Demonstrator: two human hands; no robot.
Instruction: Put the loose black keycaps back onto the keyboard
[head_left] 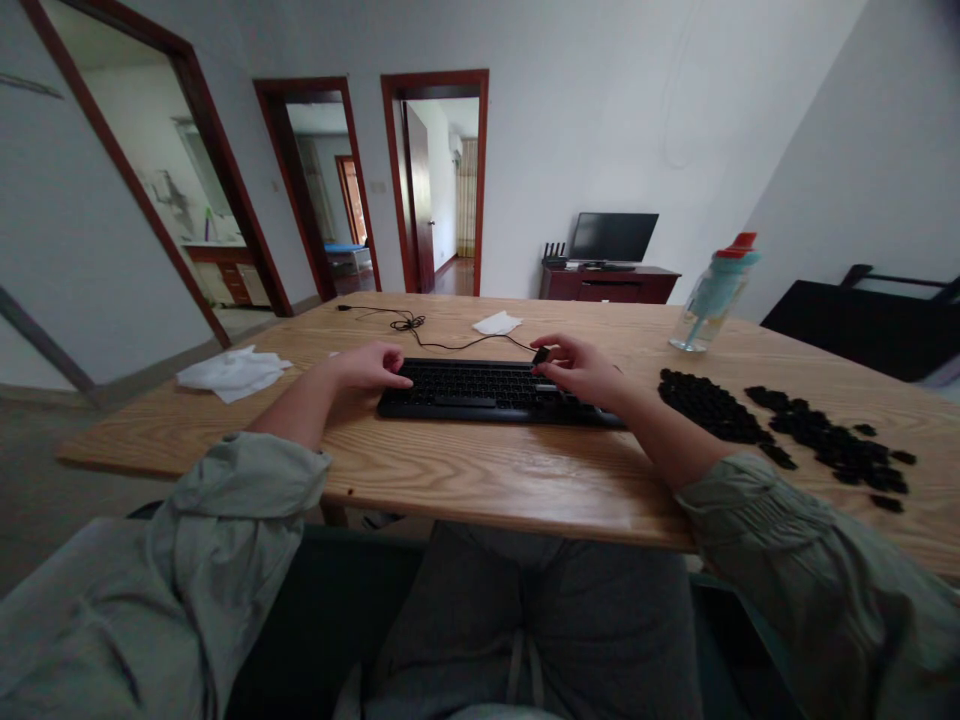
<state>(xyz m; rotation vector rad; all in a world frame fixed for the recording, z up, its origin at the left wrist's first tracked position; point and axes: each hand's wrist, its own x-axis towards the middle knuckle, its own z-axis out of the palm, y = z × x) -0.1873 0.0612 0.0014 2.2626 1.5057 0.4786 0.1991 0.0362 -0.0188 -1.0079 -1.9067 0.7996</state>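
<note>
A black keyboard [465, 402] lies on the wooden table in front of me. Its left end is under my left hand [369, 366], whose thumb rests on the edge while the other fingers are curled closed. Over the keyboard's right part, my right hand [576, 370] pinches a small black keycap [541, 355] between thumb and fingers. Beneath that hand, a lighter patch shows among the keys. Many loose black keycaps [709, 405] lie in a pile to the right, with a more scattered group [832, 440] beside it.
Crumpled white tissue [234, 372] lies at the table's left, and a smaller white tissue [497, 323] behind the keyboard. The keyboard's cable [465, 346] runs back to the left in a loose coil. A clear bottle [711, 300] with a red-topped lid stands at the back right.
</note>
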